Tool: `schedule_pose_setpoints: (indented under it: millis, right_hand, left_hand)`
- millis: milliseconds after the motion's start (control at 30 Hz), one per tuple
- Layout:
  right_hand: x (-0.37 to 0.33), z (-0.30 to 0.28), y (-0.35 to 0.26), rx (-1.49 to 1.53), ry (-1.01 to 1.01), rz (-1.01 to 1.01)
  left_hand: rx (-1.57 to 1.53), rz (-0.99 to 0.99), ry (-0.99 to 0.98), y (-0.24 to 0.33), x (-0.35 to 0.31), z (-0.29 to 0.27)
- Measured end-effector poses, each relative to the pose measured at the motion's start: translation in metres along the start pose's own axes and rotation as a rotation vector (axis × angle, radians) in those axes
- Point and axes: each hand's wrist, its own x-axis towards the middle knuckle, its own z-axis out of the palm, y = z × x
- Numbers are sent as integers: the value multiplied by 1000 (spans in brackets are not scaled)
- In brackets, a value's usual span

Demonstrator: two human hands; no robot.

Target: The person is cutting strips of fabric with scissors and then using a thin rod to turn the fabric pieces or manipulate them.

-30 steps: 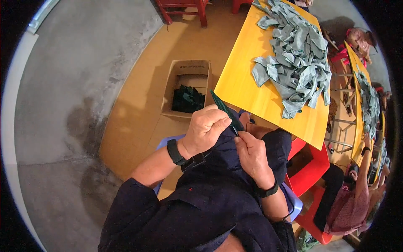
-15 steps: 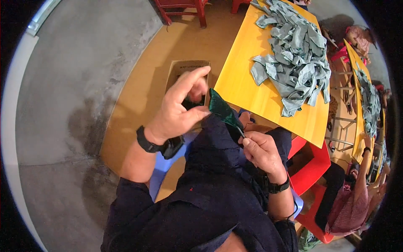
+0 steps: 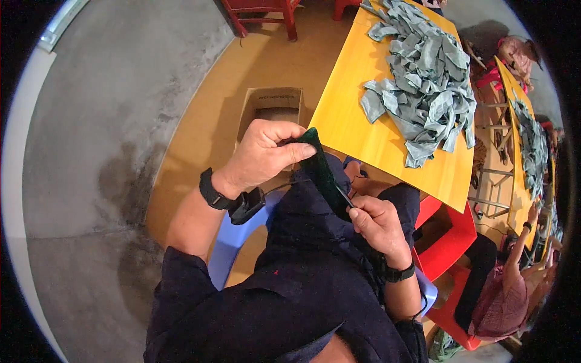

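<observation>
A narrow piece of dark green velvet cloth (image 3: 324, 175) stretches slantwise between my hands, above my lap. My left hand (image 3: 269, 150) pinches its upper end between thumb and fingers. At the lower end, my right hand (image 3: 380, 225) is closed on a thin rod (image 3: 348, 203) that runs into the cloth; most of the rod is hidden by the fingers and the fabric. Grey-green cloth pieces (image 3: 426, 78) lie heaped on the yellow table (image 3: 339, 115) ahead and to the right.
An open cardboard box (image 3: 272, 97) stands on the floor beyond my left hand. A red chair (image 3: 445, 239) is beside the table's near corner. Farther right, people sit at another yellow table (image 3: 511, 139) with more cloth. A grey wall (image 3: 109, 121) rises at left.
My left hand was open beside the cloth's upper end; now its fingers have closed on that end. The cloth is drawn straighter and narrower. My right hand has barely moved.
</observation>
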Motion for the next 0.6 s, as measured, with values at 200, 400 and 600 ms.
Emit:
schedule_pose_setpoints:
  millis: [200, 400, 600]
  right_hand:
    - [-1, 7, -1, -35, 129, -108]
    - [-2, 14, -3, -137, 158, -142]
    - [-2, 16, 0, -141, 162, -160]
  left_hand:
    - [-63, -117, 23, -1, -7, 9]
    - [-186, -90, 85, -12, -17, 18]
    - [-77, -43, 80, -8, -11, 9]
